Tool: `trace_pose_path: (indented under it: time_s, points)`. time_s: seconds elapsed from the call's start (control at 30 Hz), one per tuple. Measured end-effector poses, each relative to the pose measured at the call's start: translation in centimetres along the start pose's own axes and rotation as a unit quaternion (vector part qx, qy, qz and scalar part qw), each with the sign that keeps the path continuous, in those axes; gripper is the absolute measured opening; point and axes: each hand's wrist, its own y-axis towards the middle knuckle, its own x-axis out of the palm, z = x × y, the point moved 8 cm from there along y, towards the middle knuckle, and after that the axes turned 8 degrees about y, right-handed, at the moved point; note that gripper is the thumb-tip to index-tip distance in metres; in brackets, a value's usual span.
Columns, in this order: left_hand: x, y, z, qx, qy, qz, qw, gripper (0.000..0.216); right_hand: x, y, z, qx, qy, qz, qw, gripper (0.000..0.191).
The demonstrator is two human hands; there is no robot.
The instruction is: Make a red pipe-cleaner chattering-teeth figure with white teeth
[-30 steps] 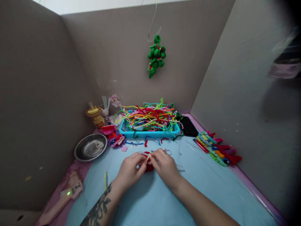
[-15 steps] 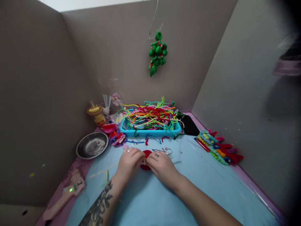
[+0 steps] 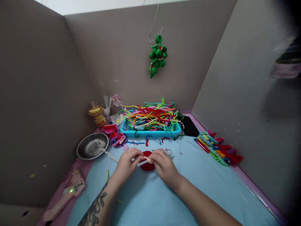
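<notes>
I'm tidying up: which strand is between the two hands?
The pale strand pinched by the left hand and right hand, seen against the red disc; the multicoloured strands lie heaped in the blue tray.

Room at right, clutter behind and left
A hand could pass over the light-blue table covering between the right forearm and the fuzzy multicoloured bundle; the rectangular blue plastic tray, heaped with fuzzy strands, blocks the far middle; the round silver metal bowl and pale pink gun-shaped tool narrow the left; silver scissors lie just beyond the right hand.
</notes>
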Motion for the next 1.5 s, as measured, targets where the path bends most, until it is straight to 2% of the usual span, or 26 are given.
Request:
trace_pose_path:
  time_s: [0.3,0.53,0.87,1.23,1.37,1.5]
  points:
    - [0.7,-0.2,0.9,0.007,0.015,-0.031,0.999,0.015,-0.7,-0.5,1.7,0.074,0.026,0.069,0.995,0.017]
    - [1.2,-0.4,1.8,-0.001,-0.022,-0.040,0.999,0.014,-0.9,-0.6,2.4,0.117,0.000,0.084,0.989,0.016]
    - [1.2,-0.2,1.8,-0.018,-0.051,-0.038,0.998,0.016,-0.7,-0.6,2.7,0.123,-0.008,0.084,0.989,0.011]
    - [1.5,-0.4,1.7,-0.003,-0.018,-0.057,0.998,0.017,-0.9,-0.4,2.6,0.134,0.000,0.086,0.987,0.011]
    - [1.5,-0.4,1.6,0.023,0.019,-0.048,0.998,0.016,-0.9,-0.5,2.8,0.125,-0.011,0.085,0.988,0.014]
    - [0.9,-0.7,1.9,0.083,0.146,0.020,0.986,0.014,-0.7,-0.6,2.8,0.118,-0.070,0.056,0.989,0.016]
